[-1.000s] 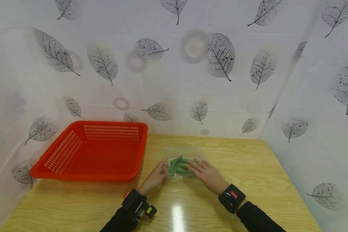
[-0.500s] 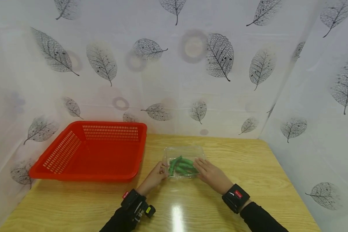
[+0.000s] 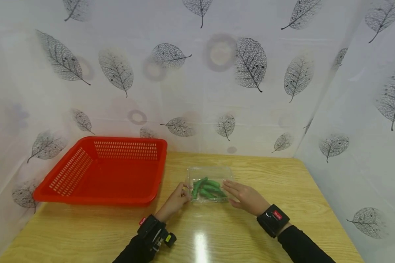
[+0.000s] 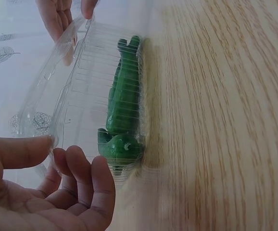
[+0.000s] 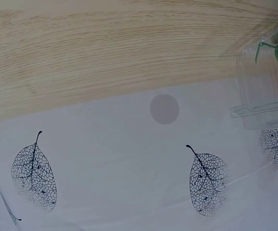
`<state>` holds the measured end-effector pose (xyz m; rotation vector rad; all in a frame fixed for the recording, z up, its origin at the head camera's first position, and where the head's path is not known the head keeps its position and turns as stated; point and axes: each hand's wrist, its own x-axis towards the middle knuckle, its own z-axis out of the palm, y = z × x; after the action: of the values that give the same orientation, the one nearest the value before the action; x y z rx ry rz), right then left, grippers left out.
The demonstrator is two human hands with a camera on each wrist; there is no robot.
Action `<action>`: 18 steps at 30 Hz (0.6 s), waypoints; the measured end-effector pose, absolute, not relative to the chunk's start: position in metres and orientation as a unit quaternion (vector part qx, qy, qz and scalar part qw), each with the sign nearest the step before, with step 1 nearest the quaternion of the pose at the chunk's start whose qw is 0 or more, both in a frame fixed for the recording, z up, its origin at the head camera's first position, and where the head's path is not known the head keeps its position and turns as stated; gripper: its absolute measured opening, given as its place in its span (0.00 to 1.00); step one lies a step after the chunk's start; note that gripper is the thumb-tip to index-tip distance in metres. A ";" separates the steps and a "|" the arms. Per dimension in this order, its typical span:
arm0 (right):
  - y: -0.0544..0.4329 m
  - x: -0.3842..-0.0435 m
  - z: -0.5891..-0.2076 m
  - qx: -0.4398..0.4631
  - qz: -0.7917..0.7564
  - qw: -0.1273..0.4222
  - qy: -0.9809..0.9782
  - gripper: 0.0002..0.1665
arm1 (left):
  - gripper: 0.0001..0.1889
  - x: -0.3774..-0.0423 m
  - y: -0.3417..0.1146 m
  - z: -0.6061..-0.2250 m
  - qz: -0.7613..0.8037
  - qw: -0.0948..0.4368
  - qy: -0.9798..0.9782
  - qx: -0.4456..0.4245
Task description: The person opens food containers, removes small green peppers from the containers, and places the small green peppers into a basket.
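The clear plastic box (image 3: 210, 171), likely light and bendy, is best held by its rim (image 4: 70, 79), pinched by the left hand (image 3: 177, 199); the right hand's (image 3: 246, 197) fingers are held straight.

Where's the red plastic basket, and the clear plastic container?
Red plastic basket (image 3: 125, 179), head view: point on its inner floor.
Clear plastic container (image 4: 89, 94), left wrist view: point on its ribbed side wall.

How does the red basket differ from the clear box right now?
The red basket is coloured with slotted sides; the clear box is see-through. The basket is larger than the box. No hand touches the basket, while the left hand pinches the box's edge. Both rest on the table.
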<state>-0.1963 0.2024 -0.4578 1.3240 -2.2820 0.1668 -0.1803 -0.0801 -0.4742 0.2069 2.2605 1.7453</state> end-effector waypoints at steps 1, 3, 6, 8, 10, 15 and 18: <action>0.203 -0.197 -0.458 0.487 0.062 0.244 -0.836 0.36 | 0.15 -0.181 -0.080 -0.475 0.603 0.140 0.782 0.072; 0.204 -0.197 -0.458 0.490 0.062 0.243 -0.835 0.35 | 0.15 -0.182 -0.081 -0.476 0.600 0.144 0.784 0.073; 0.204 -0.197 -0.457 0.495 0.059 0.244 -0.832 0.35 | 0.16 -0.182 -0.081 -0.475 0.593 0.150 0.788 0.069; 0.204 -0.197 -0.457 0.497 0.054 0.248 -0.830 0.34 | 0.16 -0.181 -0.081 -0.473 0.589 0.154 0.791 0.064; 0.203 -0.197 -0.457 0.497 0.046 0.253 -0.829 0.33 | 0.16 -0.181 -0.081 -0.472 0.586 0.157 0.792 0.060; 0.202 -0.197 -0.455 0.493 0.038 0.249 -0.833 0.31 | 0.16 -0.181 -0.082 -0.473 0.587 0.159 0.791 0.063; 0.202 -0.195 -0.453 0.489 0.038 0.235 -0.839 0.32 | 0.17 -0.181 -0.083 -0.475 0.587 0.156 0.791 0.067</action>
<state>-0.1955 0.2022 -0.4534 1.3421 -2.3032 0.1048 -0.1811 -0.0830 -0.4748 0.1918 2.2662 1.6824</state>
